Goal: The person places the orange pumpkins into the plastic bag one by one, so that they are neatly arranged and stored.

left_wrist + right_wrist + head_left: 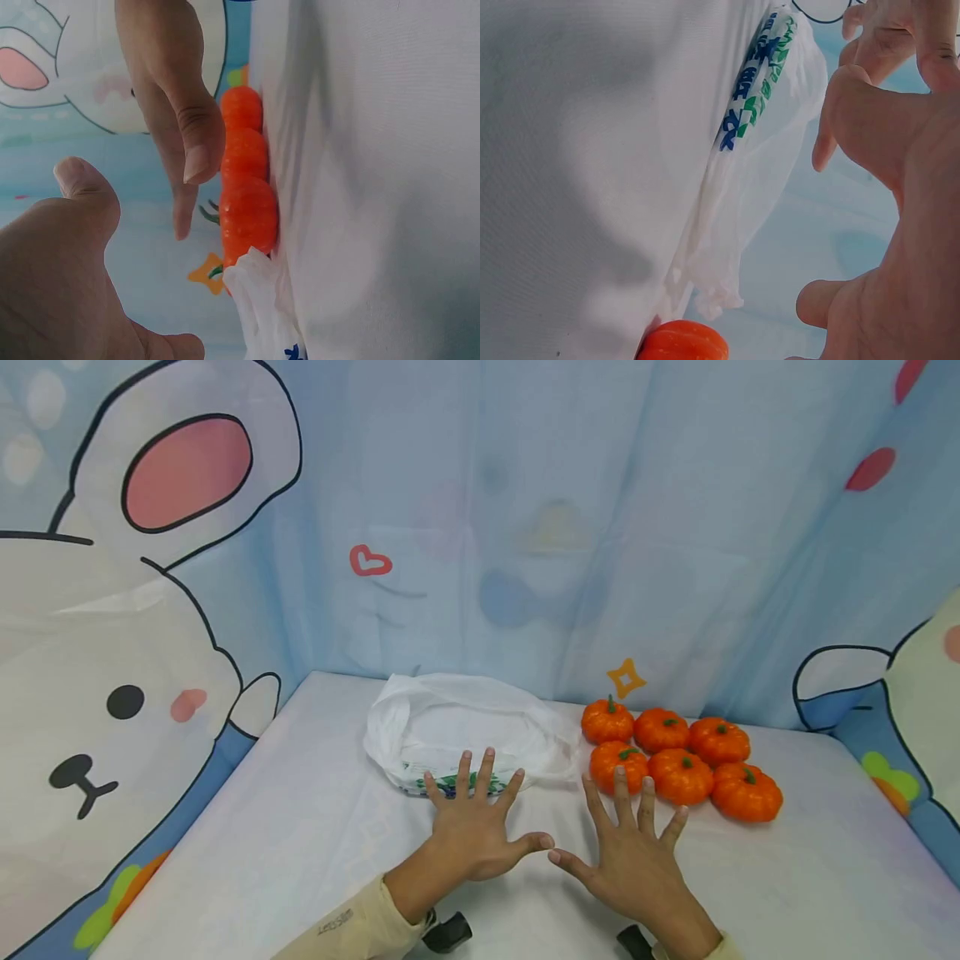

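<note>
Both hands hover over the white table with fingers spread and hold nothing. In the head view the left hand [471,831] is just in front of a white plastic bag [480,731] with green and blue print, its opening spread wide. Beside it, the right hand [637,860] is in front of several orange pumpkins [680,776], which stand in two rows right of the bag. The thumb tips nearly meet; whether they touch I cannot tell. The left wrist view shows pumpkins [250,214] beyond the hands; the right wrist view shows the printed bag [765,135] and one pumpkin [684,342].
A pale blue curtain [450,527] with cartoon animals hangs behind and at the sides of the table [300,827]. Dark wrist-camera parts [447,933] show below the hands, by the beige sleeves.
</note>
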`<action>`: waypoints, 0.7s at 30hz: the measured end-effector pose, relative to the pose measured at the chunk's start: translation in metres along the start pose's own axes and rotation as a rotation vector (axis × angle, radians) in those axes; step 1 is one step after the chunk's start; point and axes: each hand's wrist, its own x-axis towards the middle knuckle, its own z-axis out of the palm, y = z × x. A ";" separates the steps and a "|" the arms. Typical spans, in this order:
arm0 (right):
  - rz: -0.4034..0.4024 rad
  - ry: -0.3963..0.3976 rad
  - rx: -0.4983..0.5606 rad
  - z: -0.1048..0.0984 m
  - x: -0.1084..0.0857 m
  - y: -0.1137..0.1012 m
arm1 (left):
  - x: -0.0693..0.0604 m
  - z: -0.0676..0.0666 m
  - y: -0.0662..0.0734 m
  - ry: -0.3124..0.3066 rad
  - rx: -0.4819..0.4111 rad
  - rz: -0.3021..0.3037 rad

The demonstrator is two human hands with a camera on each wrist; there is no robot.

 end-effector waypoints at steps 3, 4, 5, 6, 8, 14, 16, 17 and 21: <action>0.001 -0.001 -0.001 0.000 0.000 -0.001 | 0.000 0.000 0.000 0.005 0.008 -0.002; 0.001 -0.001 -0.002 0.001 0.000 -0.001 | -0.001 -0.001 0.000 0.008 0.012 -0.003; 0.001 0.000 -0.002 0.001 0.000 -0.001 | -0.001 -0.001 0.000 0.011 0.015 -0.003; 0.001 0.000 -0.004 0.001 -0.001 -0.001 | -0.001 -0.001 0.000 0.009 0.016 -0.003; -0.001 0.003 -0.006 0.000 -0.001 -0.002 | 0.000 -0.002 0.000 0.012 0.018 -0.004; -0.014 0.017 -0.012 0.000 -0.001 -0.002 | 0.005 -0.010 -0.002 0.102 -0.047 0.079; -0.017 0.020 -0.015 0.000 0.000 -0.003 | 0.007 -0.017 -0.005 0.154 -0.111 0.120; -0.018 0.023 -0.015 0.000 0.000 -0.003 | 0.008 -0.020 -0.007 0.185 -0.152 0.145; -0.026 0.032 -0.016 0.000 0.000 -0.004 | 0.011 -0.034 -0.022 0.330 -0.360 0.203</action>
